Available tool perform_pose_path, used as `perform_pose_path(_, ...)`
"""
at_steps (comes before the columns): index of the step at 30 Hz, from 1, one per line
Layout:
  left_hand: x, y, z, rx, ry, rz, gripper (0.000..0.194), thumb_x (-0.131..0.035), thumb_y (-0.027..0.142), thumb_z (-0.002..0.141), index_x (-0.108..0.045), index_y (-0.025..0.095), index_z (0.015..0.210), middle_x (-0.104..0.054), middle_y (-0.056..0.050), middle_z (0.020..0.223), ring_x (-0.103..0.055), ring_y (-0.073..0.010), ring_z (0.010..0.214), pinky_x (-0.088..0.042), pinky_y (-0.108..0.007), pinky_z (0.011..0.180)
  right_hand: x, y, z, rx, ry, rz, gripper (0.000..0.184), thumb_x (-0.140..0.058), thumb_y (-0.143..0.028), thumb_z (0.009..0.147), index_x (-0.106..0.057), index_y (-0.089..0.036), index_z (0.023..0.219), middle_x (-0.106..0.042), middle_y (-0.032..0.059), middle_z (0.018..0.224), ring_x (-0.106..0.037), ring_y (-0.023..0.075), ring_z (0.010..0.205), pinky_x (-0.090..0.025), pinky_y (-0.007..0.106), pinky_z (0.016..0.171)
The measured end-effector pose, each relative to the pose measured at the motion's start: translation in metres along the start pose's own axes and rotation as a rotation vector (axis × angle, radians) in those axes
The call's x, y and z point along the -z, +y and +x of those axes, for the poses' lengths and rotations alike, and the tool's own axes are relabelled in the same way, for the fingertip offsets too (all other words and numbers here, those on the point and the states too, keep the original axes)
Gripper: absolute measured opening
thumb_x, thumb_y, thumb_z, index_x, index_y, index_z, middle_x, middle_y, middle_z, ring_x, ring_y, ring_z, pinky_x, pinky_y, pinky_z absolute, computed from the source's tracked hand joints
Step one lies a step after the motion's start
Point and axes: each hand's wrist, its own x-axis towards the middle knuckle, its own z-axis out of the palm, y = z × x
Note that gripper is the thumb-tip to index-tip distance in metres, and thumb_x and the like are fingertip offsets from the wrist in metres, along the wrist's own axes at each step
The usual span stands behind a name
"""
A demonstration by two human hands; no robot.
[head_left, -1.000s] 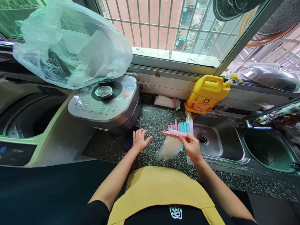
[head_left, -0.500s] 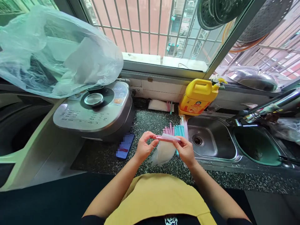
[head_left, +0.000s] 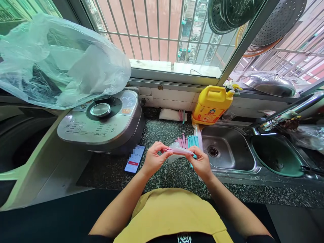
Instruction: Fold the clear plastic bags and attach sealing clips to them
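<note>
A pink bag sealing clip (head_left: pixel 174 151) is stretched level between my two hands above the counter. My left hand (head_left: pixel 156 159) pinches its left end between thumb and fingers. At the other end, my right hand (head_left: pixel 200 163) grips the clip together with the edge of a clear plastic bag (head_left: pixel 174 158). Most of the bag lies behind and under the clip, and its contents cannot be made out. Just beyond my hands, several pink clips (head_left: pixel 182 140) lie beside several teal clips (head_left: pixel 192 140), partly hidden by my right hand.
A phone (head_left: pixel 135 159) lies left of my hands, near a rice cooker (head_left: pixel 101 126) topped by a big plastic bag (head_left: pixel 76 64). By the wall sits a white packet (head_left: pixel 168 114) with clips. A yellow jug (head_left: pixel 211 104) stands behind the steel sink (head_left: pixel 227 148).
The bag hung below the clip toward me and now is folded up behind it. The clip tilts slightly differently in my hands. The phone screen shows brighter.
</note>
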Motion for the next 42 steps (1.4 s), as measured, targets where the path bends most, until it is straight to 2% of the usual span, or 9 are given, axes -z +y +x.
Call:
perform_pose_path(14, -0.001, 0.0, 0.0, -0.02, 0.027, 0.0, 0.021, -0.069, 0.034, 0.071, -0.066, 0.018, 0.058, -0.055, -0.001, 0.057, -0.048, -0.0138, 0.061, -0.039, -0.026, 0.059, 0.0, -0.005, -0.001, -0.01, -0.006, -0.035, 0.021, -0.062, -0.039, 0.078, -0.066, -0.02, 0.07, -0.058, 0.0011, 0.067, -0.051, 0.015, 0.065, -0.04, 0.028, 0.063)
perform_pose_path(17, -0.001, -0.003, 0.002, 0.015, 0.008, -0.089, 0.026, -0.074, 0.042, 0.064, -0.069, 0.018, 0.07, -0.062, -0.004, 0.072, -0.054, -0.0161, 0.072, -0.043, -0.027, 0.069, 0.0, -0.006, 0.001, -0.025, 0.004, -0.002, 0.024, -0.063, -0.042, 0.077, -0.065, -0.02, 0.069, -0.057, 0.0005, 0.065, -0.05, 0.0142, 0.064, -0.039, 0.027, 0.062)
perform_pose_path(20, -0.004, -0.01, 0.004, 0.139, -0.143, -0.181, 0.046, -0.079, 0.047, 0.053, -0.07, 0.018, 0.088, -0.066, -0.007, 0.093, -0.057, -0.0197, 0.084, -0.045, -0.029, 0.076, 0.001, -0.008, 0.005, -0.066, 0.016, 0.05, 0.026, -0.063, -0.044, 0.076, -0.064, -0.019, 0.069, -0.057, -0.0001, 0.064, -0.05, 0.0137, 0.063, -0.039, 0.026, 0.061)
perform_pose_path(23, -0.008, -0.016, 0.003, 0.322, -0.328, -0.212, 0.039, -0.072, 0.051, 0.062, -0.071, 0.015, 0.076, -0.066, -0.006, 0.077, -0.057, -0.0174, 0.071, -0.046, -0.028, 0.067, 0.002, -0.01, 0.01, -0.113, 0.036, 0.103, 0.028, -0.064, -0.046, 0.075, -0.063, -0.019, 0.066, -0.058, -0.0006, 0.063, -0.05, 0.0131, 0.062, -0.04, 0.025, 0.061)
perform_pose_path(25, -0.01, -0.019, 0.001, 0.37, -0.321, -0.222, 0.038, -0.067, 0.052, 0.067, -0.069, 0.014, 0.068, -0.065, -0.005, 0.072, -0.056, -0.0166, 0.068, -0.046, -0.027, 0.063, 0.002, -0.011, 0.014, -0.143, 0.044, 0.153, 0.03, -0.065, -0.048, 0.073, -0.062, -0.019, 0.065, -0.057, -0.0011, 0.061, -0.049, 0.0125, 0.06, -0.04, 0.025, 0.059)
perform_pose_path(27, -0.01, -0.021, -0.001, 0.377, -0.311, -0.25, 0.036, -0.071, 0.049, 0.064, -0.069, 0.014, 0.075, -0.066, -0.006, 0.079, -0.058, -0.0175, 0.072, -0.047, -0.026, 0.064, 0.002, -0.012, 0.019, -0.176, 0.049, 0.216, 0.033, -0.067, -0.051, 0.07, -0.062, -0.019, 0.065, -0.055, -0.0017, 0.058, -0.047, 0.0117, 0.056, -0.039, 0.024, 0.055)
perform_pose_path(31, -0.008, -0.026, -0.004, 0.483, -0.473, -0.326, 0.043, -0.078, 0.042, 0.056, -0.068, 0.014, 0.087, -0.069, -0.006, 0.082, -0.062, -0.0187, 0.07, -0.049, -0.028, 0.063, 0.006, -0.011, 0.029, -0.18, 0.093, 0.293, 0.035, -0.07, -0.053, 0.064, -0.062, -0.019, 0.065, -0.054, -0.002, 0.057, -0.045, 0.0109, 0.054, -0.038, 0.024, 0.053)
perform_pose_path(38, -0.009, -0.036, -0.009, 0.415, -0.447, -0.326, 0.045, -0.075, 0.039, 0.061, -0.064, 0.013, 0.096, -0.069, -0.006, 0.087, -0.062, -0.0195, 0.079, -0.048, -0.028, 0.07, 0.012, -0.007, 0.042, -0.144, 0.186, 0.349, 0.036, -0.075, -0.052, 0.059, -0.065, -0.019, 0.068, -0.061, -0.0001, 0.063, -0.05, 0.0122, 0.059, -0.042, 0.025, 0.058)
perform_pose_path(42, -0.014, -0.053, -0.018, 0.43, -0.379, -0.254, 0.039, -0.069, 0.042, 0.066, -0.061, 0.013, 0.091, -0.062, 0.001, 0.066, -0.056, -0.0137, 0.062, -0.047, -0.026, 0.063, 0.015, -0.008, 0.048, -0.143, 0.188, 0.353, 0.037, -0.075, -0.053, 0.058, -0.065, -0.018, 0.067, -0.061, 0.0, 0.063, -0.051, 0.0121, 0.059, -0.043, 0.025, 0.058)
